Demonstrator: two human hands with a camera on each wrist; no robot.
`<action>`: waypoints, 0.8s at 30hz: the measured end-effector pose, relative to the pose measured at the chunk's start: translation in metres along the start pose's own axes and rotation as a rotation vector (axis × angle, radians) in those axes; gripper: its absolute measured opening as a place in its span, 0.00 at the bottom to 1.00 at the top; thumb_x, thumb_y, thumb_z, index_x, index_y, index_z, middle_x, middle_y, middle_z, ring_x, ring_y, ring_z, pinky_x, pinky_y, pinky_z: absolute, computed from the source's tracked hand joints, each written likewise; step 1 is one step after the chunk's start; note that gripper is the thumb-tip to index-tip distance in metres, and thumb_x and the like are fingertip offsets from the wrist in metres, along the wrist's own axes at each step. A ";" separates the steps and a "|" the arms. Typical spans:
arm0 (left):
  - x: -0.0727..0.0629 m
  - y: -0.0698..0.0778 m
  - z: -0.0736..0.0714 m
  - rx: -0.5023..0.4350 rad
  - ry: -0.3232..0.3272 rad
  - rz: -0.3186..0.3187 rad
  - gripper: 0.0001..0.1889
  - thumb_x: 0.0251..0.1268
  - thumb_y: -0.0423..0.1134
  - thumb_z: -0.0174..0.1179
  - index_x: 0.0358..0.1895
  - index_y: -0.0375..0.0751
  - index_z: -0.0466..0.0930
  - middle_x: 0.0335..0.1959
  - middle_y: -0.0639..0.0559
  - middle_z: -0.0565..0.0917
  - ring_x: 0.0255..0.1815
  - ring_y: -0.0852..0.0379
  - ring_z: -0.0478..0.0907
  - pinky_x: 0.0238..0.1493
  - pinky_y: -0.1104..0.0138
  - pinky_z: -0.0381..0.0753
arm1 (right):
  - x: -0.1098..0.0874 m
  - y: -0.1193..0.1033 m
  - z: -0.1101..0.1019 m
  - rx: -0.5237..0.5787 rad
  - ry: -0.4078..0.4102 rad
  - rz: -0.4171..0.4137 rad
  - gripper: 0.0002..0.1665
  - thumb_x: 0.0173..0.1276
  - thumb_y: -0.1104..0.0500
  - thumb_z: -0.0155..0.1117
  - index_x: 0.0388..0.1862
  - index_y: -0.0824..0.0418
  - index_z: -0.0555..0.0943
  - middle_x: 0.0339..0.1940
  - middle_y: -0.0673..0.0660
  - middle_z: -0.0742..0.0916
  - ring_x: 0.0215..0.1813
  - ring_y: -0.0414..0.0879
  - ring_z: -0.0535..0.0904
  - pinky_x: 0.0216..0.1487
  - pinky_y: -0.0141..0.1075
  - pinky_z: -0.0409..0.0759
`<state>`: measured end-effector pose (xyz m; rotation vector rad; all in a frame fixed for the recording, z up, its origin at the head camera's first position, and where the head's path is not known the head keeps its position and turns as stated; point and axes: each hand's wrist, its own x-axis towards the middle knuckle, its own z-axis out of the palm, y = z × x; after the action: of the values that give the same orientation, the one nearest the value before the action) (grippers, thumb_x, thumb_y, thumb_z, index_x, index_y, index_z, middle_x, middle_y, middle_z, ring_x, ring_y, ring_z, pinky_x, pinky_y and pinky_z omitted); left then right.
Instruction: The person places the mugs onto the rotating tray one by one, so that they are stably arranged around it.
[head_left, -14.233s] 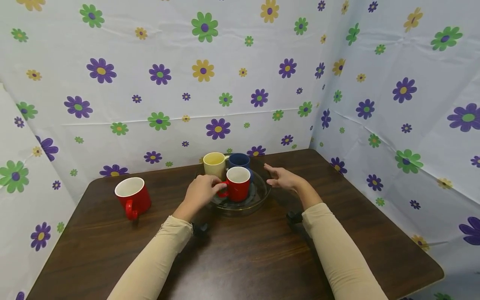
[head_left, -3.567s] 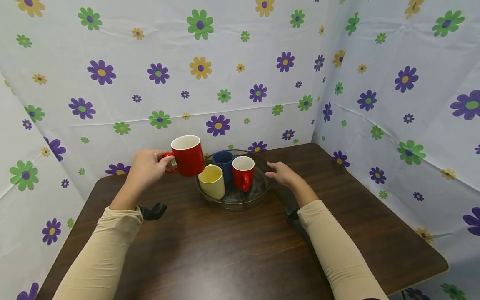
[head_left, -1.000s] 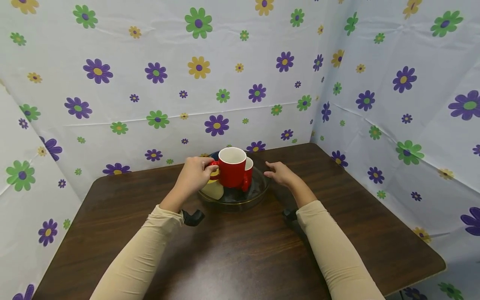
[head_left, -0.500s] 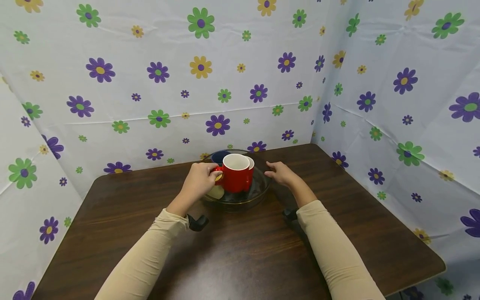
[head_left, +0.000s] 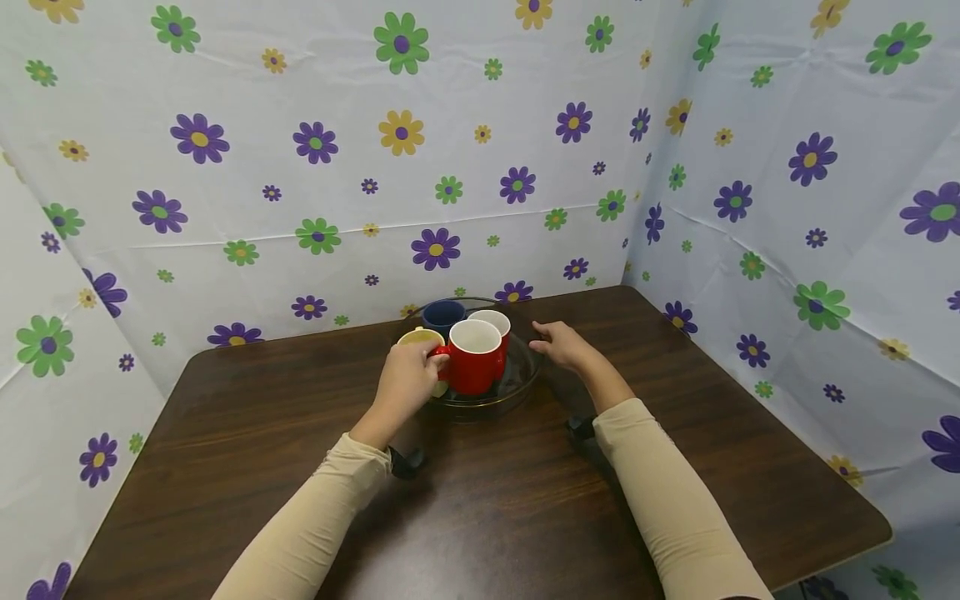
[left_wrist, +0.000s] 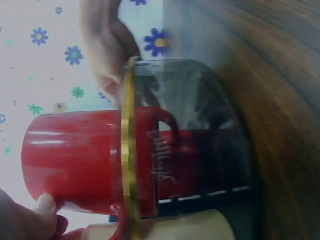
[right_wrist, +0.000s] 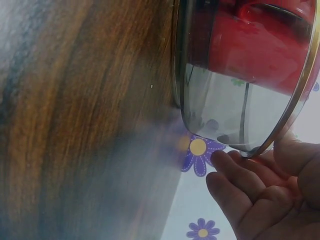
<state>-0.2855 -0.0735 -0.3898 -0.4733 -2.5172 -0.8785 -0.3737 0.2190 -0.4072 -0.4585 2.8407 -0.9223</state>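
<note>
My left hand (head_left: 405,379) pinches the handle of a red mug (head_left: 474,373) with a white inside. The mug is upright, partly below the gold rim of a clear glass bowl (head_left: 480,406). In the left wrist view, thumb and fingers grip the handle, and the mug's upper half stands above the rim. A second red mug (head_left: 498,322) is behind it in the bowl, partly hidden. A blue mug (head_left: 442,313) sits at the back, and a pale yellow mug (head_left: 420,335) is partly covered by my left hand. My right hand (head_left: 566,346) rests at the bowl's right side, fingers loose, thumb by the rim.
The bowl stands on a dark brown wooden table (head_left: 480,508) near its back edge. A white flower-print cloth (head_left: 300,167) hangs close behind and along the right side. Black wrist camera mounts (head_left: 407,463) sit under both wrists.
The red mug was carried from the table's left over to the bowl, then lowered toward its front. Earlier, the yellow and other red mugs were shifted inside the bowl. My right hand stayed beside it.
</note>
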 end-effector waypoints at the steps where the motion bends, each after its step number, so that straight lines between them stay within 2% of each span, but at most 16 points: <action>1: -0.001 0.000 0.002 0.008 0.008 0.002 0.03 0.65 0.33 0.68 0.33 0.38 0.86 0.26 0.48 0.87 0.29 0.47 0.79 0.42 0.55 0.87 | 0.000 0.000 0.000 -0.004 0.002 -0.002 0.34 0.79 0.60 0.58 0.77 0.72 0.60 0.76 0.71 0.65 0.76 0.66 0.62 0.75 0.55 0.62; 4: -0.004 -0.001 0.006 0.028 0.033 0.005 0.03 0.64 0.33 0.68 0.33 0.37 0.87 0.25 0.47 0.88 0.29 0.45 0.80 0.41 0.53 0.87 | -0.001 0.001 -0.001 -0.010 0.007 -0.006 0.34 0.79 0.60 0.58 0.76 0.73 0.61 0.76 0.71 0.66 0.76 0.66 0.63 0.75 0.55 0.62; 10: -0.009 -0.001 0.013 0.099 0.082 0.038 0.07 0.63 0.34 0.69 0.40 0.34 0.89 0.32 0.41 0.90 0.32 0.39 0.86 0.42 0.49 0.87 | -0.004 0.001 0.000 0.003 0.009 -0.009 0.34 0.79 0.60 0.58 0.76 0.73 0.61 0.76 0.72 0.66 0.76 0.66 0.63 0.74 0.55 0.63; 14: -0.013 -0.001 0.016 0.169 0.119 0.064 0.01 0.62 0.31 0.67 0.34 0.37 0.87 0.26 0.42 0.87 0.27 0.37 0.84 0.31 0.49 0.85 | -0.005 0.001 0.000 0.011 0.006 -0.007 0.34 0.79 0.61 0.58 0.76 0.74 0.60 0.75 0.72 0.66 0.76 0.67 0.63 0.74 0.55 0.63; 18: -0.017 -0.001 0.021 0.244 0.161 0.092 0.05 0.59 0.30 0.67 0.27 0.41 0.81 0.23 0.44 0.84 0.22 0.38 0.82 0.20 0.51 0.81 | -0.005 -0.001 0.001 0.024 0.009 0.000 0.34 0.79 0.61 0.58 0.76 0.74 0.61 0.76 0.72 0.66 0.76 0.66 0.63 0.74 0.55 0.63; 24: -0.020 -0.005 0.026 0.324 0.204 0.133 0.08 0.59 0.37 0.71 0.28 0.42 0.81 0.26 0.45 0.85 0.21 0.40 0.82 0.17 0.53 0.80 | -0.004 -0.001 0.003 0.026 0.009 0.018 0.35 0.79 0.60 0.58 0.77 0.73 0.60 0.76 0.71 0.66 0.76 0.65 0.63 0.74 0.55 0.63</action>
<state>-0.2779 -0.0636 -0.4205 -0.4155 -2.3484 -0.4331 -0.3689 0.2179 -0.4090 -0.4262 2.8321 -0.9589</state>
